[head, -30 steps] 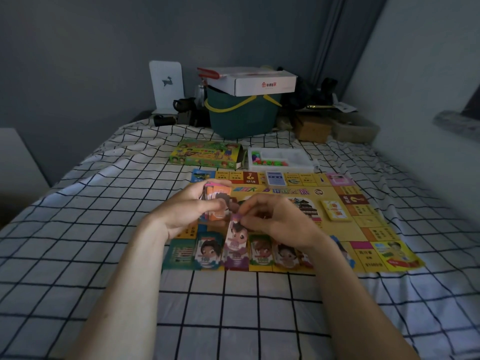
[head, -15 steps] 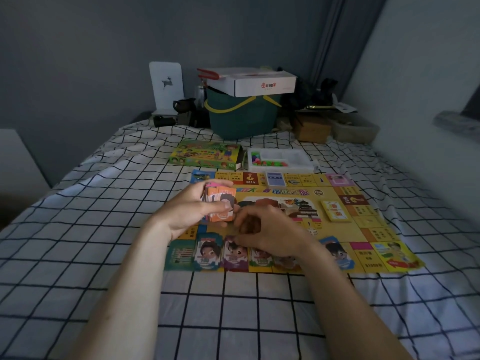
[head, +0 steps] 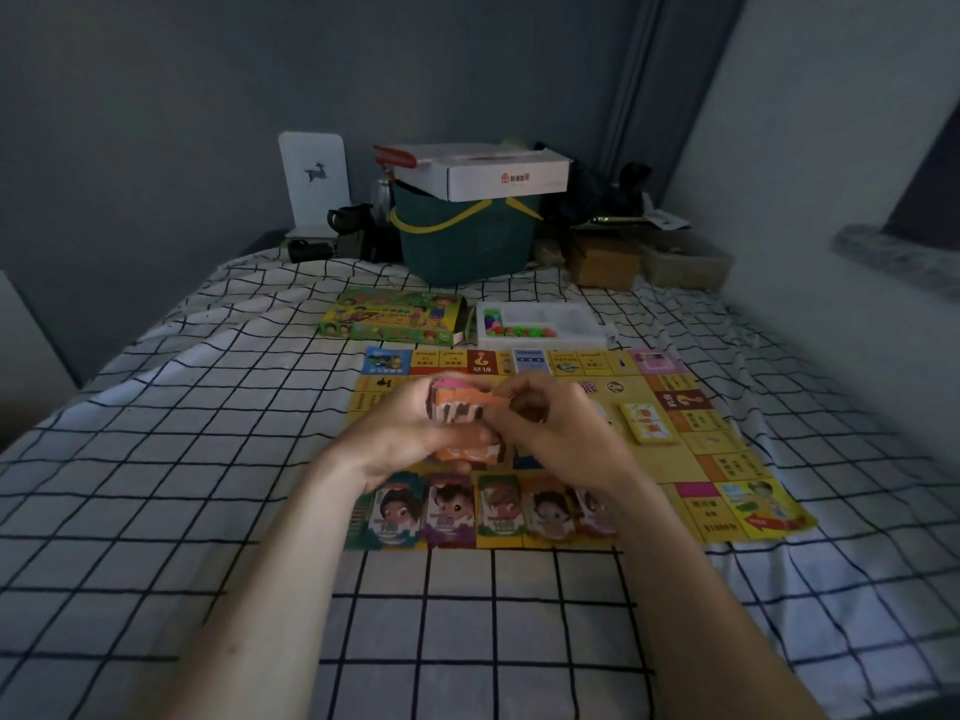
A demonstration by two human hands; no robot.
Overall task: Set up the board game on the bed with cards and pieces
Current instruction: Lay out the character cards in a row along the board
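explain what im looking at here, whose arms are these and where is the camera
The camera sits on a person's head, looking forward and down, so the two bare arms are that person's own. No machine is involved. On the checked bed sheet lies a yellow game board, with a row of character cards along its near edge and a small card deck to the right. Behind it are the game box and a white tray of coloured pieces. The left hand holds a stack of cards; the right hand pinches the top orange one.
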